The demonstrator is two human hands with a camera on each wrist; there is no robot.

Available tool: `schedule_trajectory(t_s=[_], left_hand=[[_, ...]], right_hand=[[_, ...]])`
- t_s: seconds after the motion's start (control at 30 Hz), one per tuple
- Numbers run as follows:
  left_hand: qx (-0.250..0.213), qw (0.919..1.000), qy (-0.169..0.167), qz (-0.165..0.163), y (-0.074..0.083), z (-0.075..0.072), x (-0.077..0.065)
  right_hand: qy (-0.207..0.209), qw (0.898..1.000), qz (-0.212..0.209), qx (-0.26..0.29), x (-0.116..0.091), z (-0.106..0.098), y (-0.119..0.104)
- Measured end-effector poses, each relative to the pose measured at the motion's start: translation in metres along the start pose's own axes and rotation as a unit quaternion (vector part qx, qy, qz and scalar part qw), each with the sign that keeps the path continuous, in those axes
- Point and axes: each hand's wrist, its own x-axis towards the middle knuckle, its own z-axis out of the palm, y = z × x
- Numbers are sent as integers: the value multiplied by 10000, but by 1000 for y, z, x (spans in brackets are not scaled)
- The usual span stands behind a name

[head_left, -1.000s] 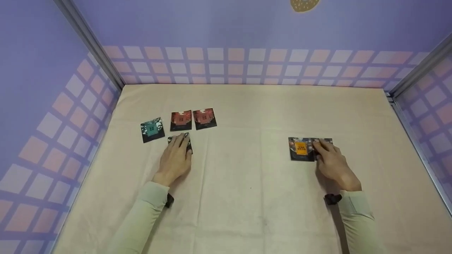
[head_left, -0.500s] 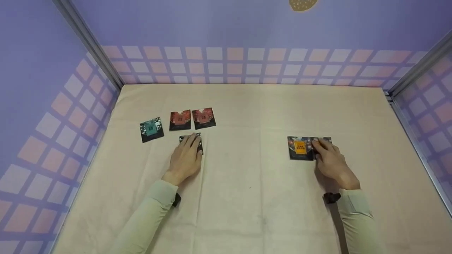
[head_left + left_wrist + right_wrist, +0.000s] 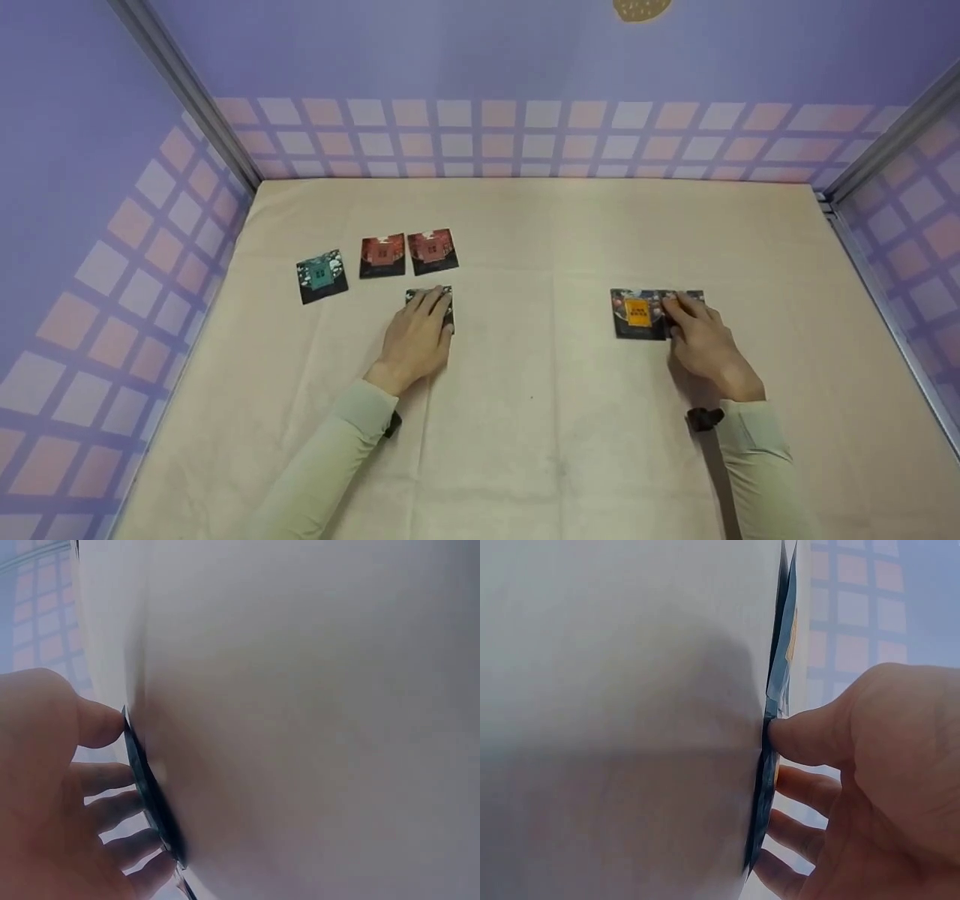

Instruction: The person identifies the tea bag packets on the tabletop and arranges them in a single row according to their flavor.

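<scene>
My left hand (image 3: 412, 341) lies over a dark flat sachet (image 3: 448, 324), which shows only at its edges. In the left wrist view, fingertips (image 3: 148, 844) press on the thin dark sachet while the thumb touches its edge. On the right, my right hand (image 3: 705, 349) rests its fingers on another dark sachet (image 3: 694, 295), mostly hidden beneath them. Its thumb lies near the inner edge, beside an orange-labelled sachet (image 3: 638, 315) whose side meets or overlaps the covered one. The right wrist view shows the two dark sachets (image 3: 762, 799) flat against the cloth.
Two red-labelled sachets (image 3: 382, 256) lie side by side behind my left hand. A green-labelled sachet (image 3: 322, 276) sits tilted to their left. A cream cloth (image 3: 510, 420) covers the table, with purple checked walls (image 3: 517, 67) around it.
My left hand has slid rightward across the cloth, bringing the sachet beneath it along, away from the green-labelled one. My right hand and its sachets have stayed in place.
</scene>
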Motion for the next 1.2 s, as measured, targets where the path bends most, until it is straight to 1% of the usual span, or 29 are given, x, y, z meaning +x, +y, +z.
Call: schedule_trajectory(t_s=[0.2, 0.37, 0.53, 0.77, 0.97, 1.2], left_hand=[[96, 9998, -178, -3, 13, 2, 6], [113, 9996, -269, 41, 27, 7, 12], [140, 9991, -355, 170, 42, 11, 20], [119, 9987, -325, 366, 66, 20, 31], [191, 9978, -435, 453, 88, 27, 42], [332, 9962, -468, 650, 108, 32, 52]], right_hand=[[6, 10000, 47, -40, 1, -1, -1], [3, 10000, 75, 13, 0, -1, 0], [-16, 9999, 123, 56, 0, -1, 0], [-46, 9999, 116, 64, 1, 0, -1], [-7, 10000, 90, 21, 0, 1, -2], [43, 9999, -102, -45, -1, -2, 0]])
